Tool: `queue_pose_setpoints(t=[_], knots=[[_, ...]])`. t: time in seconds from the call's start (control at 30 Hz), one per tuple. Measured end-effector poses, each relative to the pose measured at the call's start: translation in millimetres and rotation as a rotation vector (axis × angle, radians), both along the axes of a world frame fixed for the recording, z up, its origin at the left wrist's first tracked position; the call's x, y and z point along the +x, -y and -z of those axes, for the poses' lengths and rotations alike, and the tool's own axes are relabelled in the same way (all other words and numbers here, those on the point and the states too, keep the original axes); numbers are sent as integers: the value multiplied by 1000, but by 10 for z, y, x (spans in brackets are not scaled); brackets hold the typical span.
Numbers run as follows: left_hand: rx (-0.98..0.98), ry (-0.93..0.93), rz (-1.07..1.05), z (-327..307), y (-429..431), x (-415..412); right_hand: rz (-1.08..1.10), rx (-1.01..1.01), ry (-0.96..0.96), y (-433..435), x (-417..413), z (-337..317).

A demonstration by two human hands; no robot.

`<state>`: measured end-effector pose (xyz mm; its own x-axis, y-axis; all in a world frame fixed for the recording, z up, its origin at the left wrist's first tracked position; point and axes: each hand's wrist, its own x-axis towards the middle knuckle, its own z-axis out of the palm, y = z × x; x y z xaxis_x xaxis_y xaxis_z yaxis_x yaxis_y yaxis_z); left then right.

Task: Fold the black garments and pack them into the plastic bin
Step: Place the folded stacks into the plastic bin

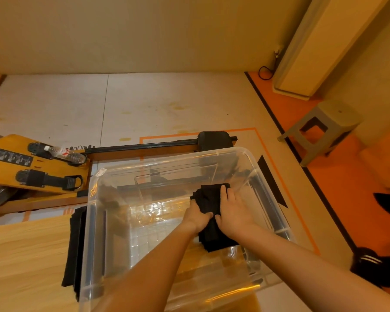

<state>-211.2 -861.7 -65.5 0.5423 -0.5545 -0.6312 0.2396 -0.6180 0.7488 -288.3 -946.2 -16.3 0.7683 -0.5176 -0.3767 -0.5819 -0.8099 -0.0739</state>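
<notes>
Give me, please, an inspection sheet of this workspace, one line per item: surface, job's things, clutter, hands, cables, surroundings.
Surface: wooden table, bearing the plastic bin.
Job's things: one folded black garment inside the bin, toward its right side; a second black garment lies outside, along the bin's left wall.
Clutter: water bottle lying on the rowing machine.
Hands: left hand grips the folded garment's edge; right hand rests flat on it.
Cables: black cable looped at the foot of the far wall.
Surroundings: rowing machine beyond the table; grey stool and a dark striped item on the orange floor.
</notes>
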Motion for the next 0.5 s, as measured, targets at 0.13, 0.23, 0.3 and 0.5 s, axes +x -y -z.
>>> queue_pose_setpoints(t=[0.13,0.23,0.3,0.5], knots=[[-74,-51,50,20,-89,9,-180,166,-196,95,-31,138],[-95,-113,119,-13,-130,44,-251,207,-265,158,-28,211],[-77,-103,166,-27,-124,92,-281,189,-288,174,-1,218],[60,-39,277,-133,-114,142,-294,170,-291,160,5,168]])
